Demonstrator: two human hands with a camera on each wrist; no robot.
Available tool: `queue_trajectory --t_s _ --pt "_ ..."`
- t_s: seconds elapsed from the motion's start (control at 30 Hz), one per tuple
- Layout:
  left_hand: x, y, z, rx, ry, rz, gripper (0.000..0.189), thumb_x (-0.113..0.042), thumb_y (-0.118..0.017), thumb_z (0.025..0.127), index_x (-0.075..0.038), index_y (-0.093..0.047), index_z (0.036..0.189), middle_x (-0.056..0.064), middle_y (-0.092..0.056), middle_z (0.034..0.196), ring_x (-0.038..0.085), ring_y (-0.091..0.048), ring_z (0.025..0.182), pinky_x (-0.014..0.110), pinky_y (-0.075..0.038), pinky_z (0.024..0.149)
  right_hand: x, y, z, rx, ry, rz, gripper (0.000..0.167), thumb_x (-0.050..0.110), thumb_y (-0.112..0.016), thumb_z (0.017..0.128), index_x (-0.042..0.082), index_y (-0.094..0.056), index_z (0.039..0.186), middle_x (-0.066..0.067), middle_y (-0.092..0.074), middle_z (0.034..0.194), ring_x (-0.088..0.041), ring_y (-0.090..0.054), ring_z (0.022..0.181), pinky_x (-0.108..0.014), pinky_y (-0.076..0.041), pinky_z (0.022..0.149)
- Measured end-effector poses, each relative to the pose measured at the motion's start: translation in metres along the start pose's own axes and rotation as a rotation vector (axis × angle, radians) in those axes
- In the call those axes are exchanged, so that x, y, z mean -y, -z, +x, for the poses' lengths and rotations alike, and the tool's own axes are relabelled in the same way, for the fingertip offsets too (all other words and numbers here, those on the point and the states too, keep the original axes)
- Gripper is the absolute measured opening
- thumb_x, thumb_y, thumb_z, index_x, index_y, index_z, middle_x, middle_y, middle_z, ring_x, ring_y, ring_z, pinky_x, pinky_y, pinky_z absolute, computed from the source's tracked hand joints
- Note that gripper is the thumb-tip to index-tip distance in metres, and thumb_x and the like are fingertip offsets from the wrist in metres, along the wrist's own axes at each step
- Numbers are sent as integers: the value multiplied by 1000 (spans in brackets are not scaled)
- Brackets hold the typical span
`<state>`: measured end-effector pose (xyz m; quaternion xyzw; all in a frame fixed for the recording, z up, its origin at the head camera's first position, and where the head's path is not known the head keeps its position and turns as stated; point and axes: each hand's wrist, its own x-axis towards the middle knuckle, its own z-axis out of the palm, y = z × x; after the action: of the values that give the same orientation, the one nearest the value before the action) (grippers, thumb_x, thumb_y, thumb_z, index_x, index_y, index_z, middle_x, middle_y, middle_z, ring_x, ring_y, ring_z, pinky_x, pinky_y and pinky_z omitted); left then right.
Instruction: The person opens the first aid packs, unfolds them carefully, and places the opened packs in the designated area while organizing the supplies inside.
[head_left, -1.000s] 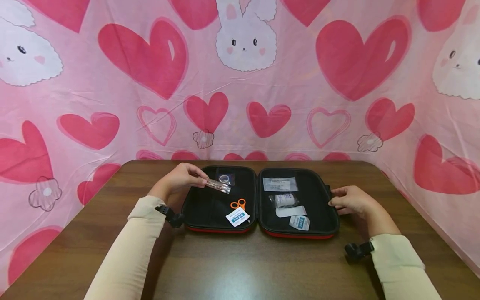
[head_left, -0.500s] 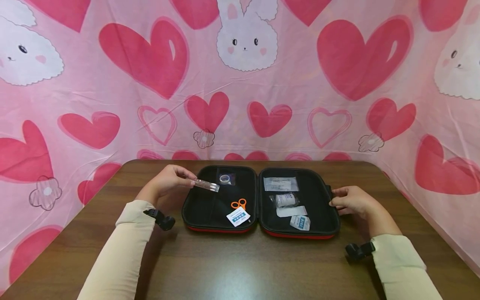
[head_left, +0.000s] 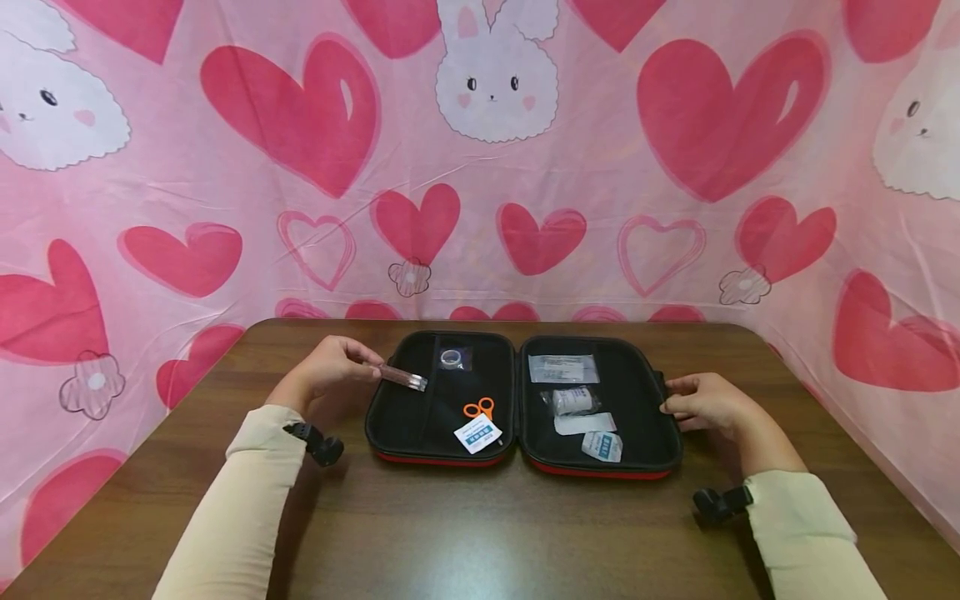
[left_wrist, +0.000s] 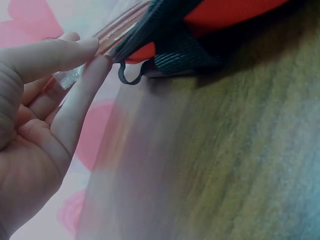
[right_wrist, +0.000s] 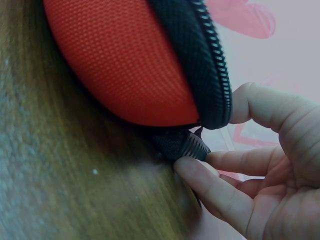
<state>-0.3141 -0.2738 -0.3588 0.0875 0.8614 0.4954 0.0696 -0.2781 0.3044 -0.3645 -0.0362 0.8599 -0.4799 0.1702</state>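
An open black-lined first-aid case [head_left: 408,425] with a red outer shell [right_wrist: 120,65] lies flat on the table. My left hand [head_left: 330,367] pinches the end of a narrow clear packet of cotton swabs [head_left: 405,377] between thumb and fingers. The packet's far end reaches over the case's left half, its side crossing the rim in the left wrist view. At the case's right edge, my right hand [head_left: 708,402] pinches a black ribbed strap [right_wrist: 187,145], and one finger touches the zippered rim [right_wrist: 217,75].
Orange-handled scissors [head_left: 478,407], a white-and-blue sachet [head_left: 477,433] and a bagged tape roll [head_left: 452,359] lie in the left half. The right half holds a flat packet [head_left: 562,368], a wrapped bandage roll [head_left: 572,400], a white strip [head_left: 583,423] and another sachet [head_left: 602,446].
My left hand has drawn the packet of cotton swabs leftward, from beside the tape roll to the case's left rim. My right hand stays at the strap.
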Motion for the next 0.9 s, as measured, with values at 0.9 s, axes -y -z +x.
queue_trajectory --t_s 0.9 --pt "-34 -30 20 9 -77 336 8 -10 -82 78 -6 -79 85 3 -73 77 18 -62 79 37 -54 78 -2 1 1 9 7 14 69 7 -66 89 -25 -29 137 -37 -52 122 -24 -64 92 -44 -56 81"
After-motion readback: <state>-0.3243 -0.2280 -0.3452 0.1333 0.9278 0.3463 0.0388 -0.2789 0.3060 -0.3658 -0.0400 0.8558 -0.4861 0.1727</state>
